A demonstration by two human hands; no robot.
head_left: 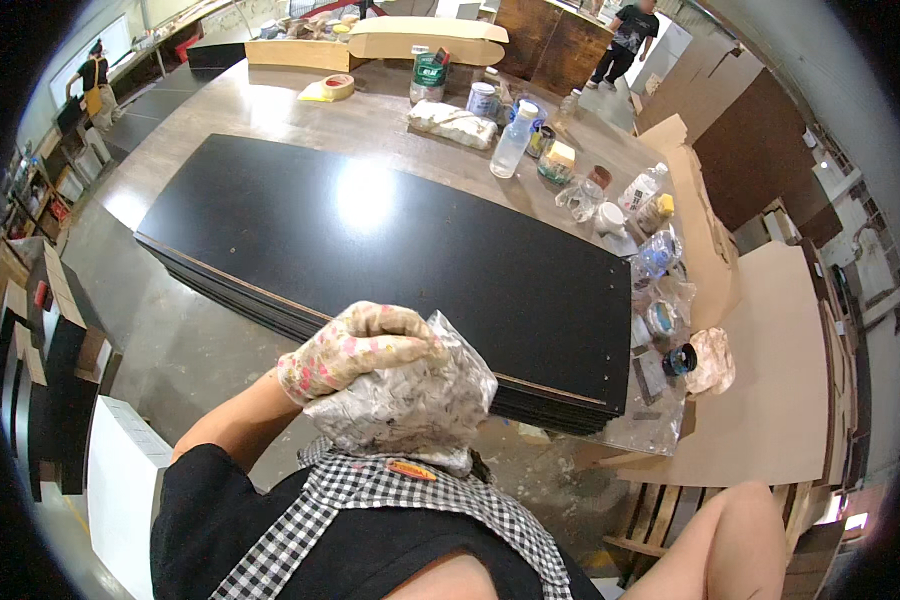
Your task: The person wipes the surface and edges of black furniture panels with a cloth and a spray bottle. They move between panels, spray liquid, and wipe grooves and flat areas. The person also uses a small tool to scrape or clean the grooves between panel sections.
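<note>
My left hand, in a pale glove with pink flowers, is closed on the top edge of a crumpled, shiny whitish plastic bag with dark smears. The bag hangs in front of my checked apron; what it contains, if anything, cannot be made out. Beyond it lies a stack of black panels on the worktable, its top face glossy with a few small holes. Of my right arm only the bent part shows at the lower right; the right hand is out of sight.
Cans, a squeeze bottle, jars and plastic wraps crowd the table's far right side. A tape roll and a wrapped white bundle sit behind the panels. Brown boards stand at right. Two people are farther off.
</note>
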